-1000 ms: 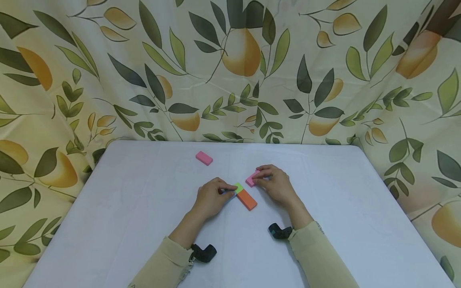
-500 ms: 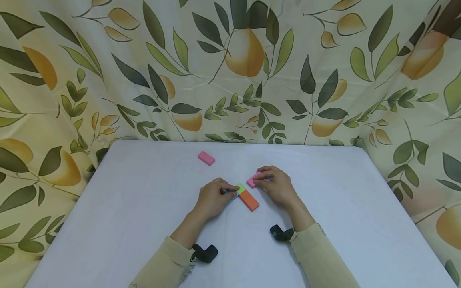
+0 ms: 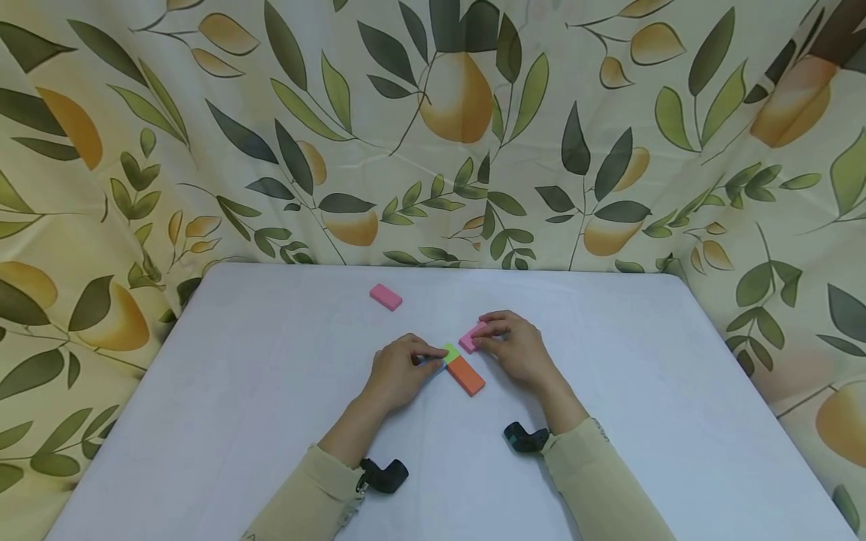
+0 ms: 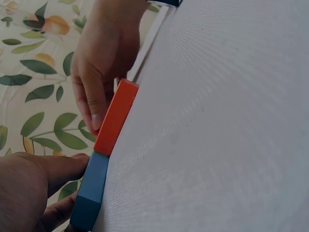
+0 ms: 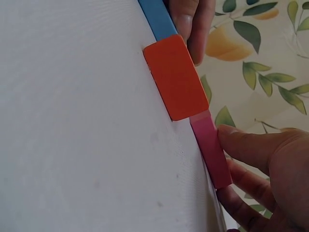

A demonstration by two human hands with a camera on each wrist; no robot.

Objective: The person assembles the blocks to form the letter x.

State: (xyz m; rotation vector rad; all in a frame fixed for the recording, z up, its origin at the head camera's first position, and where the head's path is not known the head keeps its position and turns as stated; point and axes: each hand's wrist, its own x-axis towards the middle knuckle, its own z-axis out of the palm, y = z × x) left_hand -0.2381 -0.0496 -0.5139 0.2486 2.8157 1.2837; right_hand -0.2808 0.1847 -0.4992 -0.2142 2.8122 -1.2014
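With thumb and fingers, my left hand (image 3: 401,368) pinches a blue block (image 4: 91,188), which the hand mostly hides in the head view. A green block (image 3: 451,353) lies at the fingertips, with one end of an orange block (image 3: 467,376) right against it. My right hand (image 3: 517,344) pinches a pink block (image 3: 468,342) between thumb and fingers, just right of the green one, a narrow gap apart in the head view. In the right wrist view, the orange block's broad face stands between the blue block and the pink block (image 5: 211,150).
A second pink block (image 3: 386,297) lies alone near the far edge of the white-covered table (image 3: 271,330). Behind it hangs a curtain (image 3: 406,150) printed with leaves and fruit. Black wrist cameras (image 3: 384,476) sit at both cuffs.
My right hand has shifted slightly left with the pink block, narrowing the gap to the green block. The left hand and the other blocks stay as they were.
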